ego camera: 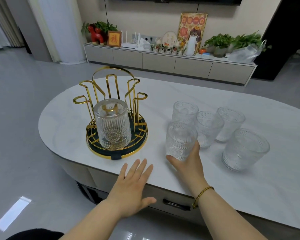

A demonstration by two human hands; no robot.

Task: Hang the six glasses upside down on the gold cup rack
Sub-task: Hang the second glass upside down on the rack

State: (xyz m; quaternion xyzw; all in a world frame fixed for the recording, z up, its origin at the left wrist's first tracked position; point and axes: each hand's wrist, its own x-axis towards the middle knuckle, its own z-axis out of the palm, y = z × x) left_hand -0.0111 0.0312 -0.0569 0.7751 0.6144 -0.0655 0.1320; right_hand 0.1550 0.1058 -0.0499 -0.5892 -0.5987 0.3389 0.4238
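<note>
Gold cup rack point(111, 94) stands on the left end of the white oval bench point(163, 94), on a dark round base with a gold rim. One glass point(112, 124) already hangs upside down on the peg facing the near edge, its mouth just above the base. The other pegs in view are bare.

Left hand point(134, 183) lies flat at the near edge of the bench, just in front of the rack base, fingers spread wide, palm down, holding nothing.

Right hand point(188, 164) is closed around the bottom of an upright glass point(180, 140), thumb on its left side, fingers on its right; a gold bracelet point(202, 196) sits on the wrist. I cannot tell whether this glass is touching the bench or lifted off it.

Four more glasses stand upright, mouths up, toward the right half of the bench: one point(184, 111) behind the held glass, one point(208, 128) just right of it, one point(229, 122) farther right, and the closest one point(244, 148) near the front edge on the right.
</note>
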